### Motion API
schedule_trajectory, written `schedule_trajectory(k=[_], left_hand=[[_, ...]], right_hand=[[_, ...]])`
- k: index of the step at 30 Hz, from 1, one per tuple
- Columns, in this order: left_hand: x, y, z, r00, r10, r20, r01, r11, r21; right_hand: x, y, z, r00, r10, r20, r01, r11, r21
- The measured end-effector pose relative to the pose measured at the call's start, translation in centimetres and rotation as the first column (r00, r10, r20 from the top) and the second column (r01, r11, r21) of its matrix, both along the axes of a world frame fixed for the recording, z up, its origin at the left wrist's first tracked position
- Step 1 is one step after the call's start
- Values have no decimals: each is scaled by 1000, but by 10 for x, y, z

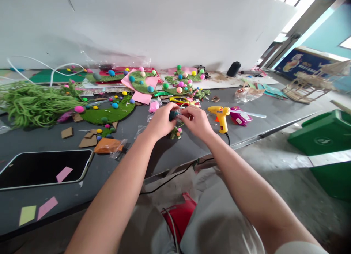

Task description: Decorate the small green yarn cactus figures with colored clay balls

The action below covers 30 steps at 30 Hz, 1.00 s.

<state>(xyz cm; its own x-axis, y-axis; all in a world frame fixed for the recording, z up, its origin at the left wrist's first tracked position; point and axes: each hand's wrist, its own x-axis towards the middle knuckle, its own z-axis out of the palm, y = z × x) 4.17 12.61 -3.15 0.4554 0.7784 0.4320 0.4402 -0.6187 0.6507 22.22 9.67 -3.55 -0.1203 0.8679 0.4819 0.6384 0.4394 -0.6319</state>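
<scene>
Both hands meet over the table's front half. My left hand (161, 121) pinches a small dark teal lump (173, 115), whose kind I cannot make out. The thumb and fingers of my right hand (197, 121) close together against its right side, and whatever lies between them is hidden. Just below the hands is a small green piece with tiny pompoms (176, 132). A yellow glue gun (222, 117) with a clear glue stick in its back lies right of my right hand. Beyond my left hand is a small pink packet (154, 106).
Green felt crescents with coloured pompoms (109, 114) and a heap of green yarn (38, 100) are on the left. Nearer are an orange packet (108, 146) and a phone (46, 169). A purple packet (241, 117) lies at right. Green bins (323, 133) stand beyond the table edge.
</scene>
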Motion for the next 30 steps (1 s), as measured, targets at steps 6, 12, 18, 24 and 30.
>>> schedule_trajectory(k=[6, 12, 18, 24, 30], left_hand=[[-24, 10, 8, 972, 228, 51, -229, 973, 23], [-58, 29, 2, 795, 607, -12, -605, 791, -89], [-56, 27, 2, 804, 590, -74, -591, 807, 12], [-45, 15, 8, 962, 203, -181, -212, 977, -32], [-42, 18, -2, 923, 211, -321, -235, 971, -38]], right_hand=[[15, 4, 16, 960, -225, -165, 236, 970, 52], [24, 2, 19, 923, -241, -299, 223, 970, -92], [14, 7, 0, 978, -72, -194, 43, 988, -148], [13, 8, -6, 968, -35, -247, -33, 963, -267], [11, 6, -1, 994, -44, -105, 26, 985, -173]])
